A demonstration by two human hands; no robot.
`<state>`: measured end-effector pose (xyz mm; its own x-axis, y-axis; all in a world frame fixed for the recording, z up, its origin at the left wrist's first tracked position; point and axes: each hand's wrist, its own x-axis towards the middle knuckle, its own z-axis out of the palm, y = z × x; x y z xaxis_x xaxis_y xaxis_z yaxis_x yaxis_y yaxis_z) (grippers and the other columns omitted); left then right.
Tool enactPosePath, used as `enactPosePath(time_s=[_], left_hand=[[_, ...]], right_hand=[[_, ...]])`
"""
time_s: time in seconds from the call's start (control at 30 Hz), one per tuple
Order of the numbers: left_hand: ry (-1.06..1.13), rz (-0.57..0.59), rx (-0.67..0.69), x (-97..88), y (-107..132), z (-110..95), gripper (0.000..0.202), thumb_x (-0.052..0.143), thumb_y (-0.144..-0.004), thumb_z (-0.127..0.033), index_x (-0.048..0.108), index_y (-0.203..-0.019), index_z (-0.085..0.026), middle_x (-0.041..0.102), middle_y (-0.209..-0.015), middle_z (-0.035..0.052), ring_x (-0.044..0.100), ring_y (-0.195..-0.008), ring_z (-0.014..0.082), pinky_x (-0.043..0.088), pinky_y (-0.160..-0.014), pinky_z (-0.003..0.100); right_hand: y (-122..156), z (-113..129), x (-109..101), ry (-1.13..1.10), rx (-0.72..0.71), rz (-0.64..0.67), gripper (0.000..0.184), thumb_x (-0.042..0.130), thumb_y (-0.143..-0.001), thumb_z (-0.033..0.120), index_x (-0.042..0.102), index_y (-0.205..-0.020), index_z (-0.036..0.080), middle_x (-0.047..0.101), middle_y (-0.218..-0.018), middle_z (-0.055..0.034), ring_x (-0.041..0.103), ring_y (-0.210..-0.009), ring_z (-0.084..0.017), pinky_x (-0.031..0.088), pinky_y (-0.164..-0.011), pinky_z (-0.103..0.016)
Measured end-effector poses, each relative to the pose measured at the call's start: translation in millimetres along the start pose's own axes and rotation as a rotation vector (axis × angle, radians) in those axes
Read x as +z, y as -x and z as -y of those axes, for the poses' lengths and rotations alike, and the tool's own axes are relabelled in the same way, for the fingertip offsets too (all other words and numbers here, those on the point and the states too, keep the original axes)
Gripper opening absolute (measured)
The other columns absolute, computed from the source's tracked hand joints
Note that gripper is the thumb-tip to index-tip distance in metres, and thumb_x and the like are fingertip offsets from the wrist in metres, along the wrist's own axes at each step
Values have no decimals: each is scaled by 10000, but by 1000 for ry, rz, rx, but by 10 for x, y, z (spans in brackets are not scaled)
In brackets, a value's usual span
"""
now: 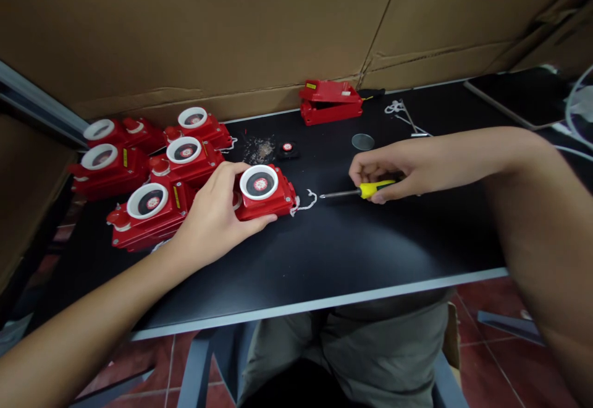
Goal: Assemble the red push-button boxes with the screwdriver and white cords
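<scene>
My left hand (217,210) is wrapped round a red box (278,205) with a white ring and a round label on top, resting on the black table. A white cord (306,203) trails from the box's right end. In my right hand (393,170) is a screwdriver (370,190) with a yellow and black handle. Its shaft points left, and the tip lies close to the cord's end, apart from the box. Part of the box's left side is hidden behind my left hand.
Several similar red boxes (143,225) stand grouped at the left. Farther back are a red box with its lid ajar (331,111), a clear disc (362,142), a small black piece (288,148), loose debris (260,148) and metal rods with white cord (407,117). Cardboard (231,31) borders the table's rear.
</scene>
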<state>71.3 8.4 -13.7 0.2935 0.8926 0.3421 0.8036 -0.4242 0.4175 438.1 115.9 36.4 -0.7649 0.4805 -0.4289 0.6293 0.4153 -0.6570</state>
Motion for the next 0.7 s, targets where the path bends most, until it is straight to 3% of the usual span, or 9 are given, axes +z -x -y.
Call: enactPosePath(time_s=[0.13, 0.27, 0.43, 0.53, 0.6, 0.67, 0.7], left_hand=[[-40, -2, 41, -4, 5, 14, 719, 989, -826, -380, 587, -1399, -215, 736, -1327, 97, 757, -1173, 317, 646, -992, 427], [-120, -44, 143, -6, 11, 8, 754, 950, -888, -375, 536, -1494, -201, 690, -1463, 160, 703, -1340, 380, 609, -1144, 527], [-279, -122, 304, -53, 10, -33, 681, 859, -991, -291, 512, -1566, -179, 659, -1527, 222, 596, -1503, 463, 509, -1253, 674], [-346, -175, 495, -77, 31, -103, 519, 828, -1001, -195, 608, -1471, -188, 708, -1474, 197, 601, -1487, 431, 541, -1202, 602], [-368, -184, 657, -59, 49, -177, 357, 785, -1028, -158, 679, -1368, -187, 775, -1362, 150, 676, -1325, 355, 570, -1090, 508], [-386, -139, 770, -6, 56, -279, 223, 701, -1082, -144, 720, -1303, -170, 828, -1208, 102, 702, -1097, 287, 552, -953, 457], [-438, -41, 782, 32, 52, -339, 228, 679, -1093, -142, 732, -1314, -157, 834, -1199, 101, 699, -1085, 279, 541, -926, 444]], right_hand=[[-91, -80, 20, 69, 17, -195, 239, 727, -983, 499, 697, -1087, 285, 756, -956, -37, 645, -774, -213, 511, -694, -375], [-262, -123, 111, 228, -22, -486, 236, 741, -923, 420, 689, -1101, 274, 783, -1009, -57, 693, -853, -251, 481, -740, -376], [-454, -104, 279, 339, -38, -605, 301, 725, -902, 392, 705, -1159, 237, 806, -1096, -95, 728, -917, -287, 508, -792, -390], [-458, -61, 273, 374, -37, -682, 349, 726, -919, 418, 733, -1210, 225, 814, -1114, -105, 740, -912, -292, 517, -806, -405], [-385, -38, 175, 370, -9, -758, 287, 713, -951, 419, 767, -1152, 220, 818, -1064, -100, 739, -883, -274, 527, -823, -401], [-261, -40, 18, 356, 99, -875, 215, 685, -986, 375, 797, -1074, 214, 822, -1016, -92, 738, -883, -249, 535, -858, -380], [-188, -56, -69, 348, 188, -949, 205, 675, -996, 344, 812, -1066, 207, 828, -1021, -94, 739, -910, -237, 535, -888, -365]])
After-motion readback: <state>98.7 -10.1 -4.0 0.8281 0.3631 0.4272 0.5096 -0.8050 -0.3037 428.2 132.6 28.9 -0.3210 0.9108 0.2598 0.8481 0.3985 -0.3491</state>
